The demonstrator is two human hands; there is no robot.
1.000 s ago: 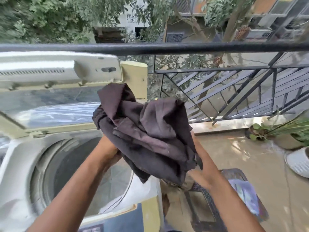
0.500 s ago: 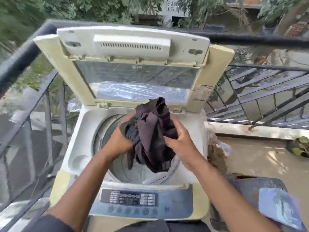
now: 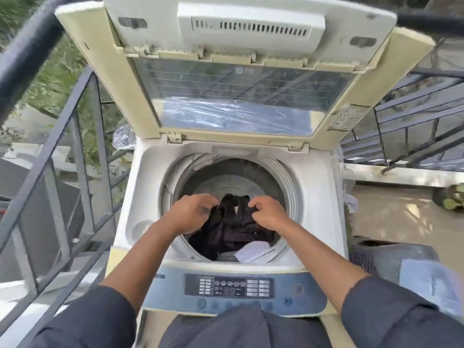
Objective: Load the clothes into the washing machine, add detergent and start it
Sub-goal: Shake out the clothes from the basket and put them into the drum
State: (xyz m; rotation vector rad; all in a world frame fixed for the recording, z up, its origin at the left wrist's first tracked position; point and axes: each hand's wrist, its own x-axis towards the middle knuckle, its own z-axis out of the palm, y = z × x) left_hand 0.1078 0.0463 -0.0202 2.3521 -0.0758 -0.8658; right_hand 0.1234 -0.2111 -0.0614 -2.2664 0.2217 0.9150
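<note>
While the lid [image 3: 241,71] is standing raised at 12 o'clock, the left hand [image 3: 192,212] and right hand [image 3: 268,213] are reaching over the washing machine [image 3: 150,197] drum, fingers curled and pinching the top of the dark garment [image 3: 231,229], which is hanging into the drum. At 6 o'clock, the control panel [image 3: 228,287] is lying beneath the forearms.

On the raised lid [image 3: 241,79] of the washing machine [image 3: 150,197] in front of me I read the LG logo, seen mirrored through the glass. The sticker [image 3: 347,116] on the lid's frame and the control panel [image 3: 228,285] markings are too blurred to read.
</note>
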